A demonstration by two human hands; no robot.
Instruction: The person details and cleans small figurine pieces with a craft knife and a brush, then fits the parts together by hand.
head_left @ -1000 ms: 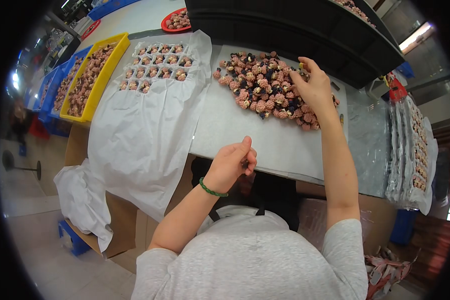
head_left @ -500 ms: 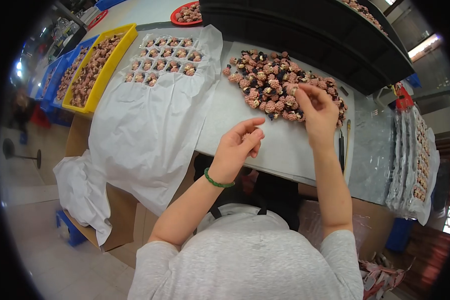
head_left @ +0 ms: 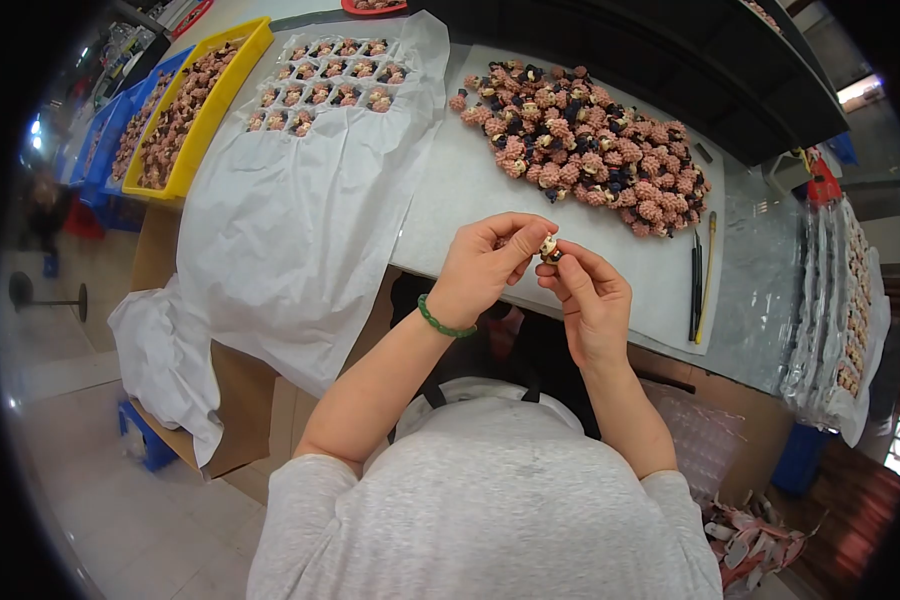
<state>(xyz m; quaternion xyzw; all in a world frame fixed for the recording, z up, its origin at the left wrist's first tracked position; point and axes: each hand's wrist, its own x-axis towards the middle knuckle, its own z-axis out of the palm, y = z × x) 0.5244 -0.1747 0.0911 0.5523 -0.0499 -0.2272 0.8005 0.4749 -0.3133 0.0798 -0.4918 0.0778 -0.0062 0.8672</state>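
Note:
Close to the table's front edge, both hands meet at a small figurine point(head_left: 550, 249) with a pale face and dark body. My left hand point(head_left: 482, 264), a green bead bracelet on its wrist, pinches the figurine's upper left side. Something pinkish shows inside its curled fingers, too covered to make out. Thumb and fingers of my right hand point(head_left: 595, 295) grip the lower right side of the same piece. Beyond the hands, a large pile of pink and dark-blue figurines point(head_left: 590, 150) lies on a white sheet point(head_left: 450, 215).
To the left, a white tray point(head_left: 322, 114) holds figurines in rows above draped white paper point(head_left: 300, 220). A yellow bin point(head_left: 178, 178) and blue bins stand farther left. Thin tools point(head_left: 697, 285) lie right of the pile. Stacked plastic-wrapped trays point(head_left: 830, 310) stand at the right edge.
My right hand has come back from the pile toward my body, bringing a figurine to my left hand. The left hand now pinches it too. The camera view has shifted slightly.

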